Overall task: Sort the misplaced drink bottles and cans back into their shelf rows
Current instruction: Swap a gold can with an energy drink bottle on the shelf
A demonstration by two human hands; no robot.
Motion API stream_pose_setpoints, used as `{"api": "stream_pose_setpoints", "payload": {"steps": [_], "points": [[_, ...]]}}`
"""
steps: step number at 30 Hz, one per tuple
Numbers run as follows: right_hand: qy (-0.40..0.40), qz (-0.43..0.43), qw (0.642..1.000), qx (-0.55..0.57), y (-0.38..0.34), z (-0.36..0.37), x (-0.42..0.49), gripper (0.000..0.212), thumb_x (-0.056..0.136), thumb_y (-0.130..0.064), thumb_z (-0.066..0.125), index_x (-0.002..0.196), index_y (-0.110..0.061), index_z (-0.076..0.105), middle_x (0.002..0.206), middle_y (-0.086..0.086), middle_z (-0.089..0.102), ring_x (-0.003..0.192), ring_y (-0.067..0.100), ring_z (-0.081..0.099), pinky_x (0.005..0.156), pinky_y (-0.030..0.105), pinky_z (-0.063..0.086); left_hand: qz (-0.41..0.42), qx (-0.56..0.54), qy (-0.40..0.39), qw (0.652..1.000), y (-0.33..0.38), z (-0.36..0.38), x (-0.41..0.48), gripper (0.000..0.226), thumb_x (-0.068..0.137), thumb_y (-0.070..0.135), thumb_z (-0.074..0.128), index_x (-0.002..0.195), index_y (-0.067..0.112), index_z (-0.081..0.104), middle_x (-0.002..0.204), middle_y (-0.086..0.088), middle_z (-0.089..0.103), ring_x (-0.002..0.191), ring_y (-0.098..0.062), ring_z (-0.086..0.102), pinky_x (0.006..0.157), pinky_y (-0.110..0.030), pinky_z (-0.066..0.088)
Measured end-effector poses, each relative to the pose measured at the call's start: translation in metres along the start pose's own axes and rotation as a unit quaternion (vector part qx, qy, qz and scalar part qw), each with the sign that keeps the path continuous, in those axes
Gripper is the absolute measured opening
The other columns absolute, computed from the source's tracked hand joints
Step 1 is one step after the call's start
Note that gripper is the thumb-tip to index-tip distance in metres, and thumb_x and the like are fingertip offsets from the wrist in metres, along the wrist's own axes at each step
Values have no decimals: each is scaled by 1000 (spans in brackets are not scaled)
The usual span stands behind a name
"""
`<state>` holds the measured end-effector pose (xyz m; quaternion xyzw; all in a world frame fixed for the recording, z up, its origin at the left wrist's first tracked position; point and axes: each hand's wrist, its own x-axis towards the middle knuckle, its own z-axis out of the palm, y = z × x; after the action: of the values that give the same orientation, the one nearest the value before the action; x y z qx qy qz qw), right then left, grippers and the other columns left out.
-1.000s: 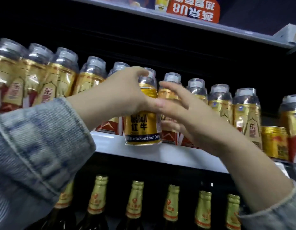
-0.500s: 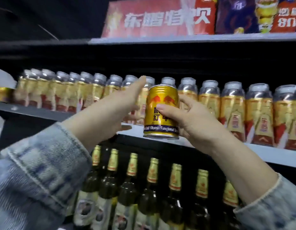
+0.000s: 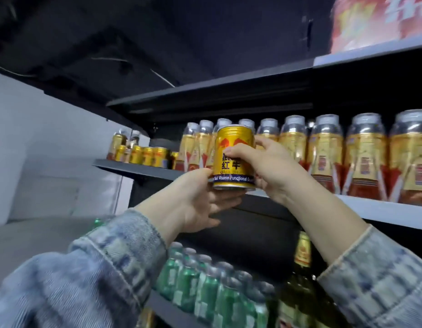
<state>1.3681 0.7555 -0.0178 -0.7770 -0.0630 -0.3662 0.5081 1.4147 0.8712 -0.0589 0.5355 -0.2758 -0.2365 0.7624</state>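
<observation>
**Stray can in hand, not yet shelved**

At frame centre, my right hand (image 3: 274,171) pinches the gold can (image 3: 233,157) and my left hand (image 3: 193,204) cups its base, in front of the bottle row (image 3: 323,157). Matching cans (image 3: 146,156) stand further left on the shelf (image 3: 382,209); placing it there remains.

Head-worn view, angled upward, close, facing the shelf (image 3: 382,210)

The gold can (image 3: 234,157) is glossy metal; the sleeves (image 3: 94,275) are faded, rough denim cloth.
</observation>
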Motion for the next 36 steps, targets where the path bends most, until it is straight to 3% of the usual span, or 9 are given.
{"api": "stream_pose_setpoints", "payload": {"steps": [6, 11, 21, 25, 27, 29, 31, 33, 36], "points": [[-43, -3, 998, -41, 49, 118, 91, 38, 75, -29, 75, 109, -20, 58, 95, 2, 69, 80, 15, 68, 65, 31, 56, 38, 60, 58, 996, 13, -137, 76, 42, 97, 32, 29, 87, 20, 68, 90, -6, 74, 89, -15, 66, 114, -50, 9], [-36, 0, 991, -125, 68, 199, 178, 34, 75, -46, 72, 98, -23, 59, 95, 3, 70, 87, 19, 68, 82, 41, 57, 39, 72, 66, 994, 47, -229, 145, 47, 97, 31, 28, 73, 19, 67, 79, -7, 74, 86, -16, 66, 112, -49, 13], [51, -1, 981, -189, 106, 327, 290, 32, 76, -50, 70, 90, -23, 58, 87, -1, 66, 76, 14, 65, 61, 30, 52, 27, 82, -43, 995, 91, -380, 253, 42, 99, 34, 28, 84, 19, 65, 92, -8, 75, 93, -18, 66, 104, -46, 28], [112, -9, 975, -194, 125, 378, 321, 32, 76, -48, 70, 90, -23, 55, 86, -2, 66, 73, 12, 65, 59, 26, 50, 47, 165, -75, 982, 106, -443, 290, 40, 97, 37, 32, 96, 15, 66, 82, -7, 76, 82, -16, 69, 83, -35, 44], [132, -4, 972, -192, 127, 401, 338, 30, 77, -47, 69, 91, -24, 56, 84, -3, 67, 72, 10, 65, 59, 25, 51, 139, 231, -13, 963, 120, -476, 314, 34, 95, 30, 39, 95, 8, 65, 66, -7, 71, 66, -18, 67, 65, -29, 48], [156, 11, 971, -179, 126, 421, 355, 36, 77, -46, 70, 99, -21, 57, 85, -2, 67, 72, 10, 65, 59, 25, 51, 294, 284, 102, 907, 138, -508, 346, 26, 89, 25, 45, 86, 12, 67, 65, -4, 66, 67, -22, 62, 64, -30, 51], [179, 15, 966, -186, 124, 438, 372, 36, 77, -46, 70, 99, -21, 56, 86, -2, 67, 72, 10, 65, 58, 24, 51, 401, 318, 224, 829, 155, -539, 375, 19, 86, 33, 47, 90, 21, 61, 87, -3, 65, 87, -25, 58, 75, -36, 49], [198, 12, 960, -200, 124, 452, 387, 31, 77, -46, 70, 91, -23, 55, 84, -3, 66, 71, 10, 64, 58, 24, 50, 438, 336, 293, 781, 169, -565, 404, 35, 83, 42, 52, 110, 19, 52, 111, -8, 59, 105, -30, 51, 88, -41, 44], [220, 7, 951, -218, 126, 467, 407, 30, 76, -46, 70, 90, -24, 54, 83, -3, 66, 71, 10, 64, 57, 25, 48, 357, 353, 229, 834, 180, -588, 444, 82, 74, 56, 63, 136, 15, 29, 134, -17, 43, 121, -36, 43, 99, -45, 37]]}}
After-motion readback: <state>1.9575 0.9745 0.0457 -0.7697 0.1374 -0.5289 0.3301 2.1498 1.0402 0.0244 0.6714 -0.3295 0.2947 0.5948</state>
